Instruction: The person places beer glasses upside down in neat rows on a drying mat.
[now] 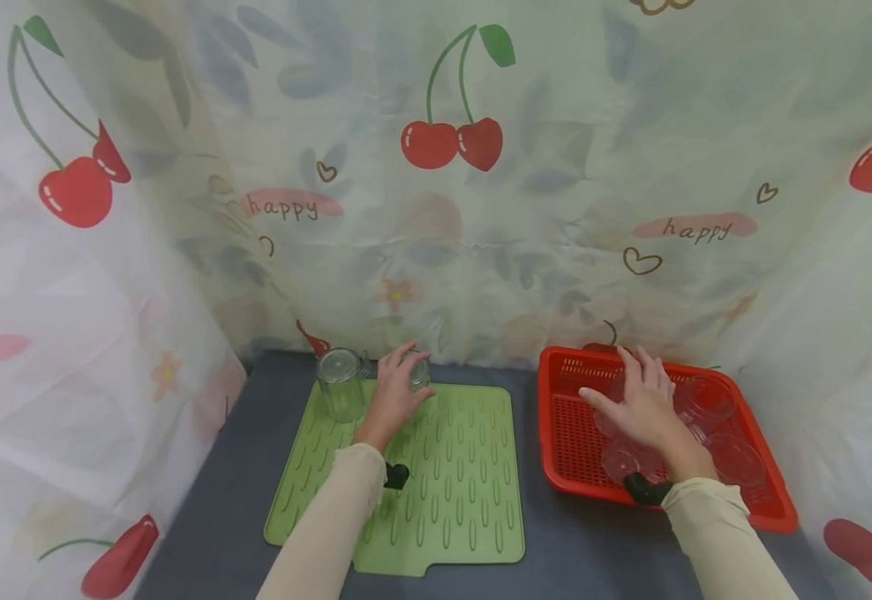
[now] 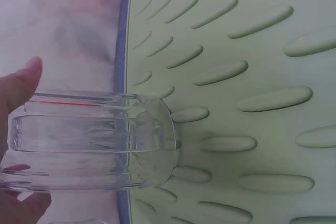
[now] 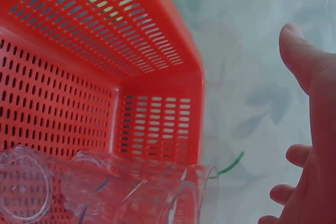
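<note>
My left hand grips a small clear glass at the far edge of the green ribbed mat. In the left wrist view the glass sits between the thumb and the fingers, its end on the mat near the rim. Another clear glass stands on the mat's far left corner. My right hand hovers with spread fingers over several clear glasses in the red basket. It holds nothing; its thumb is clear of the glasses.
A dark grey tabletop carries the mat on the left and the red perforated basket on the right. A cherry-print curtain closes in the back and both sides. A narrow strip of table separates mat and basket.
</note>
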{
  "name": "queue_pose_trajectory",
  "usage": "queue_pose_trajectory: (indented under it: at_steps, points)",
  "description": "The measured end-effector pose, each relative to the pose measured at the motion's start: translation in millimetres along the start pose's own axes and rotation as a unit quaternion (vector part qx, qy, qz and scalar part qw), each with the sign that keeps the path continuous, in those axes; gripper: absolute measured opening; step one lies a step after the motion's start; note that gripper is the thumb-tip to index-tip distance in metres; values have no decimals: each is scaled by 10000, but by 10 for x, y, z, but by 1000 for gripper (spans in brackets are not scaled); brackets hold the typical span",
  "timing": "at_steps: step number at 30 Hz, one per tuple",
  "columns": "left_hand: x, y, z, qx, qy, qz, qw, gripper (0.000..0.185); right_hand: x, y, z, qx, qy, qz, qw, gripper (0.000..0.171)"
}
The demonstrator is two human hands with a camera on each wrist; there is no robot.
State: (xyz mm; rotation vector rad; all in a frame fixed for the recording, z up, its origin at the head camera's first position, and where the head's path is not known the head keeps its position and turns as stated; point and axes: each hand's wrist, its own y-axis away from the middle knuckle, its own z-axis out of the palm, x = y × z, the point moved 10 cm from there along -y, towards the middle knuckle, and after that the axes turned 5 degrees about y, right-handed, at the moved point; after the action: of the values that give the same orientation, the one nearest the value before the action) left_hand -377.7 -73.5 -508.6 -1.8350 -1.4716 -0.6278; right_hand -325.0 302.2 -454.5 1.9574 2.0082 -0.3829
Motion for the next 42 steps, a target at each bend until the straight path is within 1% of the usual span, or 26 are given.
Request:
queue_pose_trajectory:
  at_steps: [5,11,15,21,26,30,35,39,42]
  points:
    - [-2,38,17,-131,-259,-43,9996,66,123,-30,57,-84,-14,138,9999,120]
    - [25,85,-10,-76,-354,72,9993,72,244,-66,119,-176,-24,247,9995,121]
    - [48,109,-34,-46,-323,100,9994,74,309,-90,153,-280,-51,335,9990,121]
    - [117,150,-105,53,-152,192,9997,75,388,-137,232,-464,41,442,9979,123]
    - [156,205,-174,172,-189,263,9993,75,452,-184,289,-591,88,508,9969,123]
    - [194,287,-237,291,-196,375,9987,76,498,-196,326,-671,104,568,9961,123]
    - [239,412,-323,310,-67,530,9981,76,526,-207,346,-726,159,631,9952,122]
    - [229,525,-425,398,38,514,9979,76,537,-221,360,-750,300,680,9944,119]
    - [180,622,-504,447,108,368,9983,76,533,-233,373,-733,388,712,9940,116]
